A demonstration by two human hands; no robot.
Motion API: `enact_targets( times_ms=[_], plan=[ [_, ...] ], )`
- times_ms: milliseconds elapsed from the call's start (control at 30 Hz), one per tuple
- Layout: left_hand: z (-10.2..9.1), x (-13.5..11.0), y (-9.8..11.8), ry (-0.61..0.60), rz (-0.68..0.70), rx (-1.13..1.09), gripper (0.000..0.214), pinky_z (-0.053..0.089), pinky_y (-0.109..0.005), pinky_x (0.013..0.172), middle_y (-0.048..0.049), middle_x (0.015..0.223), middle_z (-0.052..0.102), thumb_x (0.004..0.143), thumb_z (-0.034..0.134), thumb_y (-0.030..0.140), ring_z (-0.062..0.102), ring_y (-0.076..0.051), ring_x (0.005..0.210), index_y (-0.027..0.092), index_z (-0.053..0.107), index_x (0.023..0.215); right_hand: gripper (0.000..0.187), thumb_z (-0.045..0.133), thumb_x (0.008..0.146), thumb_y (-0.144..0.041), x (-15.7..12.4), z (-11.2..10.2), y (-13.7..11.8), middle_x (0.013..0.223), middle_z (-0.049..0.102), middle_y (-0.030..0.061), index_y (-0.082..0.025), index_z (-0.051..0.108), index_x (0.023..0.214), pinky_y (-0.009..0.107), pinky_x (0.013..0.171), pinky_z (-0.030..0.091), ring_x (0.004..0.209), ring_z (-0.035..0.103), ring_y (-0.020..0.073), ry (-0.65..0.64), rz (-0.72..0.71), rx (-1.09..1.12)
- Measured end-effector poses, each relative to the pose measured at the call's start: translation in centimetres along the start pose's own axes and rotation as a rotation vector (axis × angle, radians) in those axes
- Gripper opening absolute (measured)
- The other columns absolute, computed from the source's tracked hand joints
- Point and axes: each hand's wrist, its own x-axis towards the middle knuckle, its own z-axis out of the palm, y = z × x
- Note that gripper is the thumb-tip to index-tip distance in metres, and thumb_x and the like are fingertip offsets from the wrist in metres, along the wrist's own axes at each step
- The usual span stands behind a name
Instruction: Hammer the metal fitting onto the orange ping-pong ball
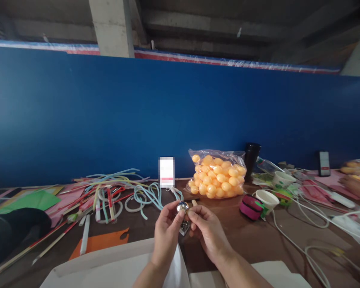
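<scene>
Over the middle of the table, a shiny silver ball (182, 205) sits between the fingertips of my two hands. My left hand (167, 229) is closed around the ball's left side, thumb pressed on its front. The fingers of my right hand (208, 229) are pinched together against the lower right of the ball; whether they grip the ball itself or a small part on it cannot be made out. Just below the ball, partly hidden by my fingers, is a small grey, metallic-looking thing (184, 227).
Behind my hands stands a clear bag of orange balls (217, 176). Coiled blue cords (150, 196) and several thin sticks lie left. Right are a pink pouch (251, 207), a paper cup (267, 199) and white cables (285, 232). Near me lies white paper (117, 266); a co-worker's hand (358, 188) is far right.
</scene>
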Motion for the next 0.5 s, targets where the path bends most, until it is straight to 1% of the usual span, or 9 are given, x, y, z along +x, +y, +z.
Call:
enact_targets(
  times_ms=[200,367,500],
  plan=[
    [-0.08,-0.04,-0.06,-0.013,0.004,0.014,0.037,0.052,-0.034,0.085,-0.0098,0.096,0.073,0.073,0.074,0.035,0.068,-0.022,0.093,0.017,0.067,0.104,0.022,0.081,0.073,-0.034,-0.02,-0.17,0.13,0.065,0.064,-0.0012,-0.016,0.068,0.072,0.021,0.05,0.051,0.052,0.052,0.0089,-0.005,0.012,-0.004],
    [0.01,-0.11,0.18,-0.021,0.003,0.048,0.036,0.052,-0.033,0.085,-0.0098,0.097,0.073,0.074,0.073,0.035,0.068,-0.022,0.093,0.017,0.066,0.104,0.023,0.081,0.073,-0.034,-0.04,-0.18,-0.06,0.066,0.065,-0.0007,-0.016,0.066,0.072,0.022,0.052,0.053,0.053,0.053,0.009,-0.012,0.022,-0.005],
    [0.05,-0.03,0.28,-0.014,0.011,0.083,0.036,0.052,-0.033,0.084,-0.0101,0.096,0.074,0.072,0.075,0.035,0.068,-0.023,0.092,0.016,0.067,0.102,0.025,0.081,0.073,-0.034,-0.05,-0.14,-0.14,0.064,0.064,-0.0008,-0.015,0.064,0.072,0.022,0.052,0.054,0.053,0.053,0.009,-0.019,0.036,-0.006]
  ],
)
